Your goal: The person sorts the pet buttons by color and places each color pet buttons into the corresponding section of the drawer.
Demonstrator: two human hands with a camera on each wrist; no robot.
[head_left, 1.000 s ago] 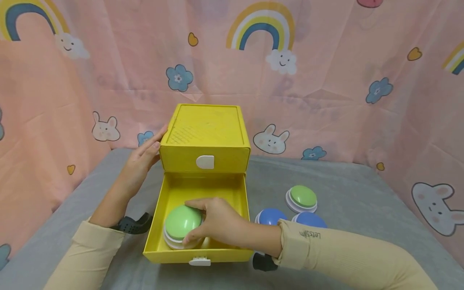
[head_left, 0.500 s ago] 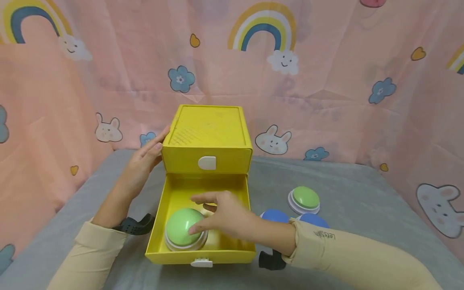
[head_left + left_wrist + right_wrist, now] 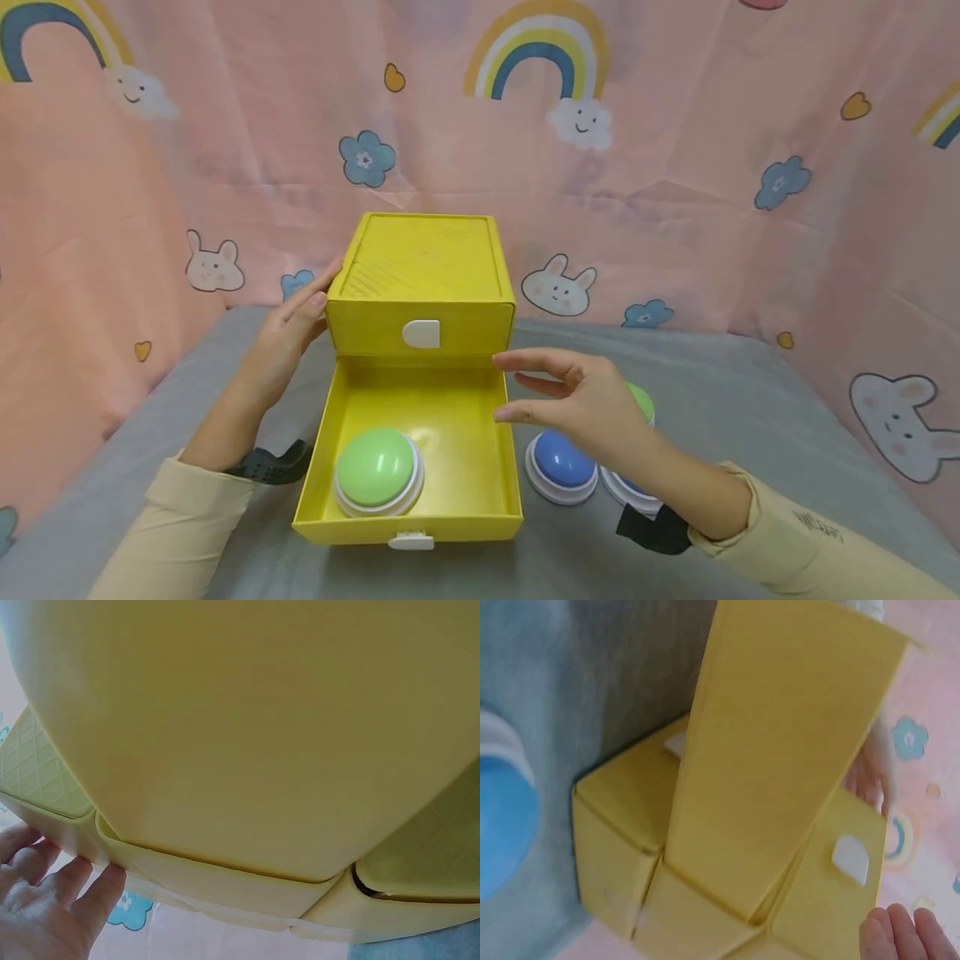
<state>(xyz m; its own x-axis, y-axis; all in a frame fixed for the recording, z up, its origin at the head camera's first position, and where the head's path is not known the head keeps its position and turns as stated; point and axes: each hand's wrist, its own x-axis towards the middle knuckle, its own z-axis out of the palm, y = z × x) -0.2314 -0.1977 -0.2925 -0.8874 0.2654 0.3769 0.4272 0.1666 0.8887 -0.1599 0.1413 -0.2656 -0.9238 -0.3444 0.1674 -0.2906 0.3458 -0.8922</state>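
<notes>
A yellow drawer cabinet (image 3: 427, 258) stands on the grey cloth with its drawer (image 3: 465, 442) pulled out. In that drawer's front left corner sits a green dome-shaped push button (image 3: 375, 468) on a white round base. My left hand (image 3: 281, 350) rests against the cabinet's left side, its fingers fairly straight; the left wrist view shows the fingertips (image 3: 105, 889) on the yellow wall. Over the drawer's right edge hovers my right hand (image 3: 592, 396), thumb and fingers apart, nothing between them. Below that hand, a blue dome button (image 3: 562, 458) stands to the right of the drawer.
A second blue button (image 3: 633, 492) and another green button (image 3: 640, 400) are partly hidden by my right hand and forearm. The right wrist view shows a shut lower drawer (image 3: 637, 780) beneath the pulled-out one. A pink patterned curtain (image 3: 675, 100) hangs behind.
My right hand has let go of the green button in the drawer and moved right and up, out over the drawer's right edge. My left hand stays on the cabinet.
</notes>
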